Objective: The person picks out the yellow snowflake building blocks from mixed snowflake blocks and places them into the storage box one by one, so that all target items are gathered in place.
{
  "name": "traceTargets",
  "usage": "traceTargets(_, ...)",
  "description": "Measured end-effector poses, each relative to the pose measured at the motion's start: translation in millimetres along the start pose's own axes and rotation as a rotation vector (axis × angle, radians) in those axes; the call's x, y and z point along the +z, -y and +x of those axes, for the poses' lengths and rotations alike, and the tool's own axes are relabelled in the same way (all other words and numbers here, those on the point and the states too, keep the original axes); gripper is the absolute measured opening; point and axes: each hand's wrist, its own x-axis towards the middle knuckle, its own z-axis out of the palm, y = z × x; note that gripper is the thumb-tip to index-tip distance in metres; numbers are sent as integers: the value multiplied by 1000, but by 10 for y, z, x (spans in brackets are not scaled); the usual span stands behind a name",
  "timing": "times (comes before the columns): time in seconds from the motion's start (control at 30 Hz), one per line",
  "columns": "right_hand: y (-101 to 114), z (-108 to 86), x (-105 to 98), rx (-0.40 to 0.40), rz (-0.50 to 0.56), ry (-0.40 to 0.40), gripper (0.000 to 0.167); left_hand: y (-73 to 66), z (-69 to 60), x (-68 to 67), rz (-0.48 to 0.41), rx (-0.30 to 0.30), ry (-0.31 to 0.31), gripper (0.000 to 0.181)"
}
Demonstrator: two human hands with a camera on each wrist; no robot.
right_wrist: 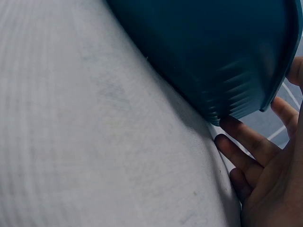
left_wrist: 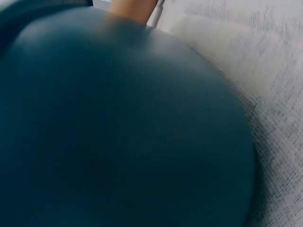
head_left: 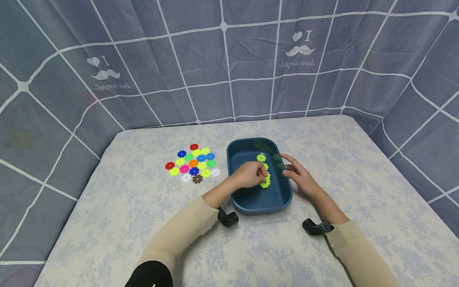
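Note:
In the head view my left hand (head_left: 250, 174) is inside a dark blue plastic bin (head_left: 251, 204), its fingers curled and pinching at a yellow-green snowflake disc (head_left: 268, 176). Other yellow-green discs lie in a row on the bin floor, one of them a far disc (head_left: 261, 158). My fingers partly cover the row. My right hand (head_left: 303, 181) rests against the bin's right side, thumb and index finger at the rim. From the right wrist, relaxed fingers of that hand (right_wrist: 265, 161) touch the bin's outer wall (right_wrist: 213, 56). Only the bin wall (left_wrist: 132, 123) fills most of the left wrist view.
Left of the bin, several loose snowflake discs in many colours, among them an orange disc (head_left: 193, 163) and a brown disc (head_left: 197, 179), lie spread on the pale patterned tabletop (head_left: 143, 207). A grey-blue checked curtain (head_left: 201, 59) hangs behind and at both sides.

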Motion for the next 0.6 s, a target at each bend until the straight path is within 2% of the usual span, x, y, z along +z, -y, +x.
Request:
traceTargets(0.17,10,-5,3,-4,-13,-2,58,14,49,35,61,-28,31,9)
traceTargets(0.37,31,-8,-1,4,-21,-6,58,-14,49,75,166,-71,38,16)
traceTargets(0.6,37,-12,2,3,-22,-1,58,-40,47,90,285,-67,34,24)
